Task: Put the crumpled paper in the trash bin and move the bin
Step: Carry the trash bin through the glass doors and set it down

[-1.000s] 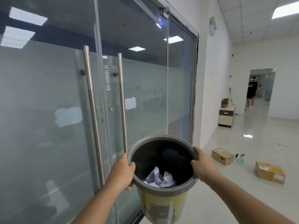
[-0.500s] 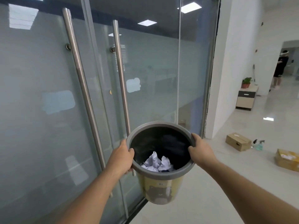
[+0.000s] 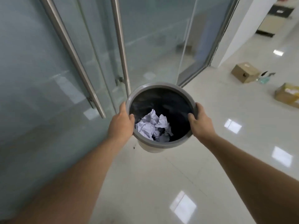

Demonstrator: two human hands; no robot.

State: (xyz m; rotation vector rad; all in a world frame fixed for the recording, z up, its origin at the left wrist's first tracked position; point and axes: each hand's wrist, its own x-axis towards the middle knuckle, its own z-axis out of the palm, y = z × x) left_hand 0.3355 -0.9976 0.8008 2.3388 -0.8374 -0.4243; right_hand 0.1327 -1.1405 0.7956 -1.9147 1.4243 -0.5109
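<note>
Both hands, left hand at nine o'clock and right hand at three, clamp the trash bin rim above the floor, crumpled paper inside; a swing toward eleven could knock the glass door.
</note>
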